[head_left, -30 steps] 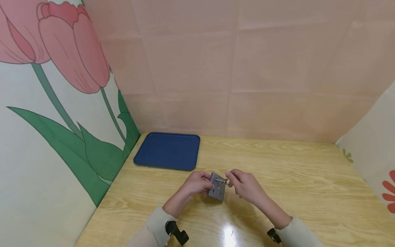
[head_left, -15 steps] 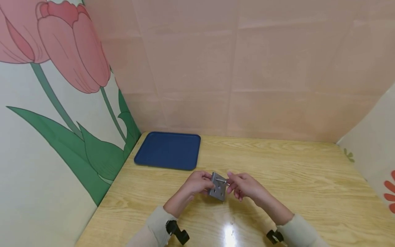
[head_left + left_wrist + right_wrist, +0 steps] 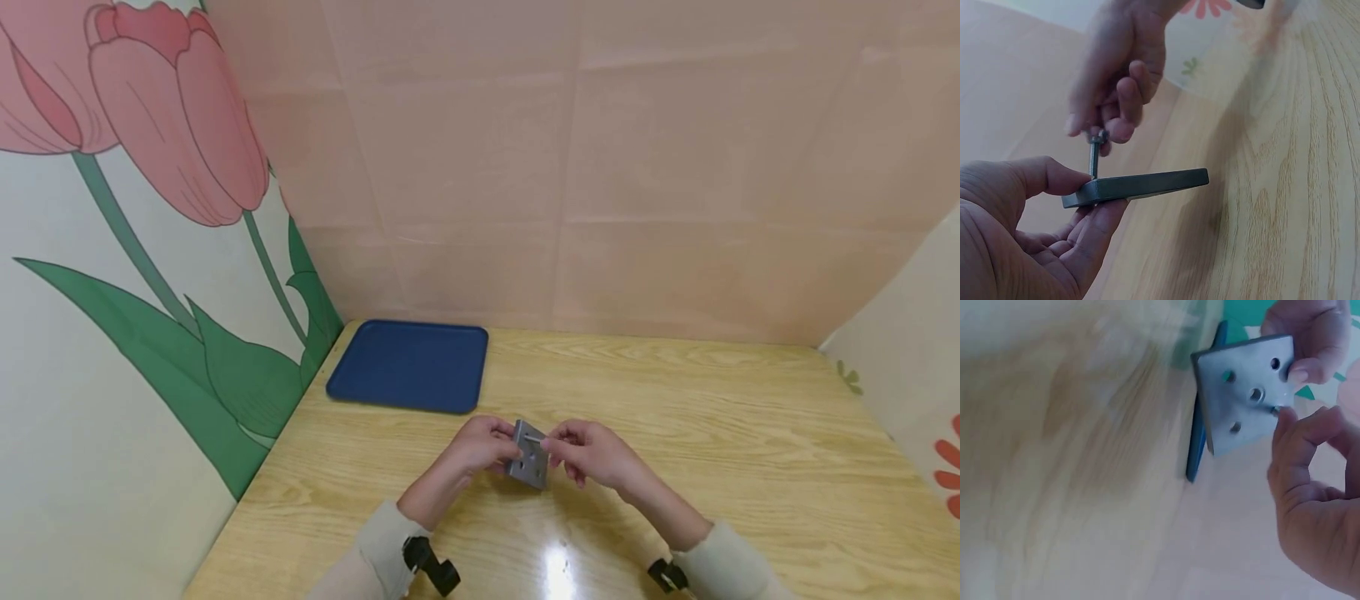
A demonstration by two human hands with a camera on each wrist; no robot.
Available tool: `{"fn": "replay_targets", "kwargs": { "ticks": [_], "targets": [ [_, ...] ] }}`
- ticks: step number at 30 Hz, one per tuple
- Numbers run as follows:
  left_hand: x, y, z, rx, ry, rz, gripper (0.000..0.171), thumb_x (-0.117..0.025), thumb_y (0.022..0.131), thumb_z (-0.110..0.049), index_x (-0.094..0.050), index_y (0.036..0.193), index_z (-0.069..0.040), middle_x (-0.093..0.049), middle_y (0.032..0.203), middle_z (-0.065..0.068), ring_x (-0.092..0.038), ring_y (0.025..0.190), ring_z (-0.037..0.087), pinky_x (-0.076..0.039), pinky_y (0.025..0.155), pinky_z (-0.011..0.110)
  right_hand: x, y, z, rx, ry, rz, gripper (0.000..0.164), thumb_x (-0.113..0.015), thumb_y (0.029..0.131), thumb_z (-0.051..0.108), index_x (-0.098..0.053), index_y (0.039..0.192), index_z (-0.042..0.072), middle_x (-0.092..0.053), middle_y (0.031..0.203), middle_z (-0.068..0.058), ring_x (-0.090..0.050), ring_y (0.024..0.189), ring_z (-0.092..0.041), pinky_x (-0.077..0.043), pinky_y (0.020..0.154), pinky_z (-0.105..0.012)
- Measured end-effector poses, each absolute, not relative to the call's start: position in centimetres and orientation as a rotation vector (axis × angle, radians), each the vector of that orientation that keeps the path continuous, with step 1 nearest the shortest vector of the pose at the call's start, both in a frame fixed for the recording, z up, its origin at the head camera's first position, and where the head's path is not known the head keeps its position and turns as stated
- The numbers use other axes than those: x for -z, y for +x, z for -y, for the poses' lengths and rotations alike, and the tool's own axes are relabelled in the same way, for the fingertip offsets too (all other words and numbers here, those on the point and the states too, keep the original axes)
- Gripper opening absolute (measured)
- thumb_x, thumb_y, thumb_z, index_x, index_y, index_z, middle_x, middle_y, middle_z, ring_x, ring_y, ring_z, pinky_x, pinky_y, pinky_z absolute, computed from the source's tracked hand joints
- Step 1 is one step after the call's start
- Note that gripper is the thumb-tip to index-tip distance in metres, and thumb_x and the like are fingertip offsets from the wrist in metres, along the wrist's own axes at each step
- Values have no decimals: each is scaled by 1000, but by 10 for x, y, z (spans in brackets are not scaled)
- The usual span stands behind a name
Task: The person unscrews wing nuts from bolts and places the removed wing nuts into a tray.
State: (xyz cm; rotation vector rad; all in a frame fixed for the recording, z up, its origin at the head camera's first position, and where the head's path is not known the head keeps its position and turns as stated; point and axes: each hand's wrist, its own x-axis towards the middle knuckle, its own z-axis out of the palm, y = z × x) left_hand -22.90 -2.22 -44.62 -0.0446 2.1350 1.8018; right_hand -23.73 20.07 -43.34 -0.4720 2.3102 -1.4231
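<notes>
A grey metal plate (image 3: 529,471) with several round holes is held tilted up off the table by my left hand (image 3: 480,443). In the left wrist view, the thumb lies on top of the plate (image 3: 1154,184) and the fingers are beneath it. A thin metal bolt (image 3: 1094,159) stands out from the plate near the left thumb, its head wider than its shank. My right hand (image 3: 596,454) pinches the bolt's outer end. Seen from the right wrist, the fingertips meet close to the plate's face (image 3: 1242,411) and mostly hide the bolt.
A blue tray (image 3: 408,367) lies at the back left of the wooden table (image 3: 712,433). Behind the table rises a pinkish wall covering (image 3: 562,167). A tulip-patterned panel (image 3: 150,250) borders the left side. Each forearm wears a black wrist device.
My right fingers loosened and spread at the bolt's head, then moved left and closed on it nearer the plate. The left hand and plate have stayed nearly still.
</notes>
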Motion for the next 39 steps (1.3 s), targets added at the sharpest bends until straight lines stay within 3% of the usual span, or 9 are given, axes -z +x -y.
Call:
{"fn": "replay_targets", "kwargs": {
  "ticks": [5, 10, 14, 21, 24, 30, 39],
  "targets": [
    [447, -229, 24, -1797, -38, -2145, 29, -73, 81, -1, -68, 109, 3, -71, 91, 7, -67, 80, 18, -59, 67, 38, 435, -232, -196, 1142, -897, -2708, 16, -73, 94, 13, -66, 107, 7, -69, 81, -2, -60, 59, -8, -53, 49, -24],
    [447, -228, 25, -1805, -32, -2143, 28, -73, 83, -1, -68, 110, 2, -71, 91, 8, -67, 78, 18, -59, 67, 41, 440, -230, -192, 818, -1327, -3025, 20, -78, 86, 4, -69, 104, 8, -73, 89, 0, -67, 74, -8, -54, 59, -20],
    [446, -228, 25, -1810, -26, -2143, 28, -73, 82, -1, -68, 110, 3, -71, 90, 8, -67, 77, 17, -59, 65, 39, 444, -232, -193, 758, -1431, -3089, 24, -79, 86, 6, -68, 107, 7, -74, 89, -1, -69, 74, -11, -55, 58, -21],
    [446, -228, 25, -1803, -41, -2148, 28, -74, 83, -1, -68, 109, 2, -70, 90, 8, -67, 78, 18, -59, 66, 38, 441, -231, -197, 1082, -1052, -2962, 17, -70, 96, 16, -69, 110, 8, -67, 80, 8, -53, 62, 2, -47, 52, -19],
    [446, -227, 25, -1804, -48, -2149, 28, -74, 82, -1, -68, 109, 2, -70, 90, 7, -67, 78, 17, -59, 67, 41, 436, -231, -199, 1258, -829, -2834, 14, -63, 101, 21, -70, 107, 10, -66, 78, 6, -54, 58, -3, -50, 50, -25],
    [446, -226, 25, -1812, -45, -2149, 29, -73, 82, 0, -68, 110, 2, -70, 91, 8, -68, 79, 18, -60, 69, 43, 430, -234, -201, 1505, -394, -2461, 37, -54, 105, 36, -69, 109, 2, -69, 86, -9, -58, 58, -17, -55, 50, -37],
    [448, -226, 26, -1809, -29, -2155, 29, -73, 81, 0, -68, 109, 2, -71, 90, 7, -68, 80, 18, -59, 70, 43, 432, -234, -202, 1516, -294, -2172, 62, -49, 105, 49, -60, 121, -10, -71, 91, -15, -57, 62, -15, -50, 51, -28]
  ]
}}
